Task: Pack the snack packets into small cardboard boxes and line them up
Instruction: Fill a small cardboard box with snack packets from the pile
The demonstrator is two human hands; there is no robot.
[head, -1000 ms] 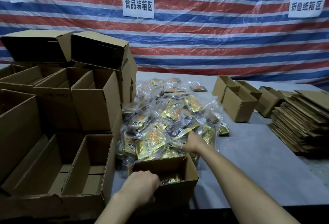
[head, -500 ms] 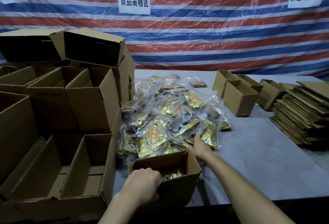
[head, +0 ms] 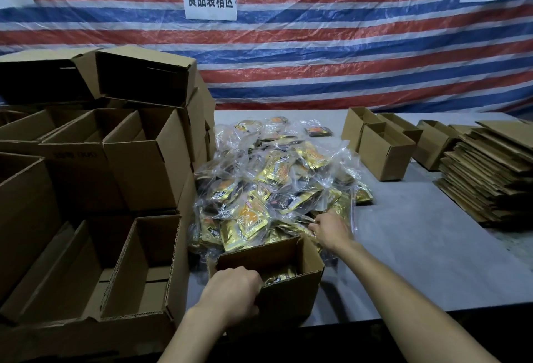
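Brown cardboard box (head: 291,296) is sitting open at the near edge of the grey table (head: 418,261), with a few gold packets (head: 279,276) lying inside it. The left hand (head: 233,290) is gripping the box's near rim, fingers curled over the edge. The right hand (head: 331,230) is reaching into the near right side of the pile of snack packets (head: 274,184) just behind the box. Its fingers (head: 314,222) are lying among the clear wrappers, and I cannot tell whether they are pinching one. Open boxes (head: 138,160) are standing stacked on the left. More small boxes (head: 383,158) and flattened cardboard (head: 490,178) are lying to the right.
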